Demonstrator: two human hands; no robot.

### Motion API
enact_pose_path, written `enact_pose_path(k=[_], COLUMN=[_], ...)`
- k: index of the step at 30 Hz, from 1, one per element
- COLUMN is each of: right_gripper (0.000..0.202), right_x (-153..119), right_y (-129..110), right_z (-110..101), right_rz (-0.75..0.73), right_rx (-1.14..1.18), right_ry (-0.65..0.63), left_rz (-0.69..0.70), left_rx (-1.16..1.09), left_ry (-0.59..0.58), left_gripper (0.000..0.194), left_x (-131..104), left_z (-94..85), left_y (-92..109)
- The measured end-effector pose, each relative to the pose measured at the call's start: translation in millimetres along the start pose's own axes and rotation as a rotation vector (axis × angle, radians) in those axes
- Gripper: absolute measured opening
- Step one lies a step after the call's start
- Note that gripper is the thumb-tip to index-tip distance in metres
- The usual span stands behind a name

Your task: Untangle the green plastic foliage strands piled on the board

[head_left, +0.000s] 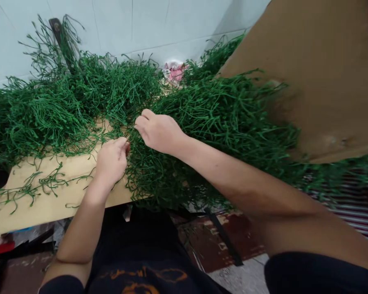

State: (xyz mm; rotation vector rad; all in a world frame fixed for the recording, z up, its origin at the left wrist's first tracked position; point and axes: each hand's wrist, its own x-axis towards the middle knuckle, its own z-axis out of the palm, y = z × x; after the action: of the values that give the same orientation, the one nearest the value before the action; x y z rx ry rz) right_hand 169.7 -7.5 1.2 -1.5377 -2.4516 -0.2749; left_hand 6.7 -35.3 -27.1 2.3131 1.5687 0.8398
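Both hands are in the middle of the head view, among thin green artificial plant stems. My right hand [160, 131] has its fingers curled closed at the left edge of a large pile of stems [227, 114]. Just below and left of it, my left hand [112, 158] is closed, its fingertips pinched and turned toward the pile. What lies between the fingers of either hand is too small or hidden to make out. Another heap of green stems [52, 106] spreads behind and left of my left hand. A few loose stems [52, 179] lie on the cardboard [79, 200] nearby.
A big brown cardboard sheet [331, 81] stands tilted at the right, against the pile. White tiled wall [116, 24] runs along the back. A dark upright bar [59, 41] rises at back left, and a pink and white crumpled item [174, 72] sits near the wall.
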Motion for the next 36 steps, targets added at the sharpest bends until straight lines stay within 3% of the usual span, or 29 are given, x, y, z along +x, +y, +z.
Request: enact_pose_path(k=[5, 8, 10, 13, 16, 18, 20, 22, 26, 29, 31, 33, 36], right_gripper=[0.035, 0.032, 0.029, 0.033, 0.037, 0.033, 0.027, 0.025, 0.026, 0.028, 0.03, 0.031, 0.032], right_x=[9, 15, 21, 29, 27, 21, 14, 7, -1, -4, -4, -4, -4], right_y=[10, 20, 39, 83, 113, 110, 96, 80, 64, 56, 49, 43, 38], right_z=[-3, -1, -4, -18, -35, -41, -42, -39, -36, -34, -31, -28, -25], right_rz=[0.034, 0.026, 0.154, 0.508, 0.62, 0.52, 0.326, 0.185, 0.141, 0.09, 0.049, 0.03, 0.057], right_rx=[-0.089, -0.063, -0.007, 0.046, 0.132, 0.274, 0.414, 0.517, 0.654, 0.729, 0.76, 0.755, 0.658], right_ry=[0.003, -0.036, -0.018, 0.062, 0.192, 0.263, 0.27, 0.244, 0.186, 0.139, 0.121, 0.137, 0.202], left_rz=[-0.054, -0.041, 0.042, 0.293, 0.423, 0.403, 0.356, 0.324, 0.157, -0.004, -0.026, -0.014, 0.003], left_rx=[0.036, -0.011, -0.108, -0.212, -0.206, -0.179, -0.146, -0.132, -0.239, -0.464, -0.633, -0.765, -0.812], left_ry=[-0.141, -0.164, -0.184, -0.315, -0.445, -0.457, -0.413, -0.333, -0.029, 0.154, 0.126, -0.006, -0.117], left_gripper=[0.024, 0.022, 0.021, 0.02, 0.024, 0.023, 0.017, 0.031, 0.021, 0.032, 0.042, 0.04, 0.037], left_x=[3, 3, -3, -17, -25, -22, -14, -6, 7, 20, 31, 38, 42], left_z=[-3.3, -6.4, -8.3, -9.2, -2.7, 6.1, 14.7, 19.1, 12.7, 8.5, 12.4, 19.6, 28.3], left_y=[13, 17, 23, 36, 46, 48, 47, 42, 25, 19, 22, 28, 36])
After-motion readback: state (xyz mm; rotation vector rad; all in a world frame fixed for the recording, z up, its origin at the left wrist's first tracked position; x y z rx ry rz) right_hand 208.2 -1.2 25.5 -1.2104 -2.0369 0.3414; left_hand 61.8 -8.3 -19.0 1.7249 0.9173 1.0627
